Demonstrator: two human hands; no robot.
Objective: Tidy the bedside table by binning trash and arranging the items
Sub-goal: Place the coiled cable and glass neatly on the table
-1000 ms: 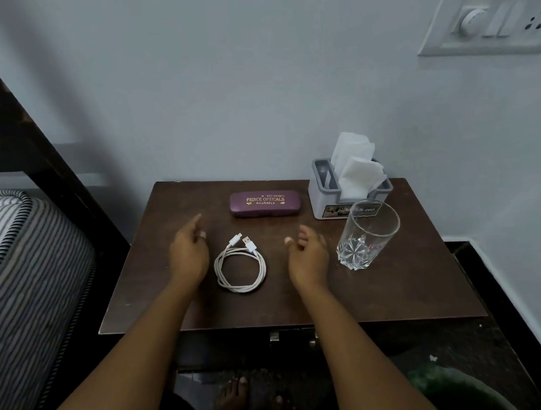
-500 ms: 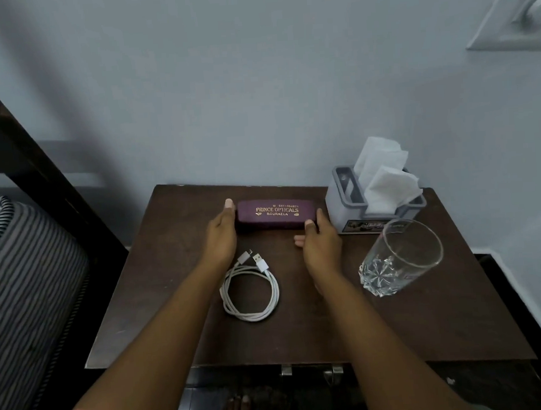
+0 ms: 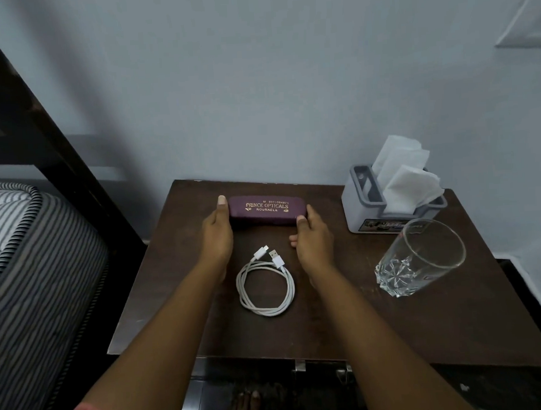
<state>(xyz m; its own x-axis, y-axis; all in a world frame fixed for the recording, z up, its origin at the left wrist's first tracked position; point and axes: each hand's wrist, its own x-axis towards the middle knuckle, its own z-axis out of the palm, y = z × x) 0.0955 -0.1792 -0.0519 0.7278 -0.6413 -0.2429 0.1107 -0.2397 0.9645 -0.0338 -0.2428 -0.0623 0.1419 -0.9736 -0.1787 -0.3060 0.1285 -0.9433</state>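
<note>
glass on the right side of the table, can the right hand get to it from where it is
Probably yes. The right hand rests at the right end of the purple case, and only bare table lies between it and the glass; the tissue box stands farther back.

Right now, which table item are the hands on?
The purple glasses case: left hand and right hand touch its ends. Cable, glass, tissue box lie untouched.

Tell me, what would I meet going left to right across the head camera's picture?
Striped mattress → left hand → purple glasses case → right hand → grey tissue holder. The coiled white cable lies level with the case and the glass overlaps the holder, so neither is ranked.
</note>
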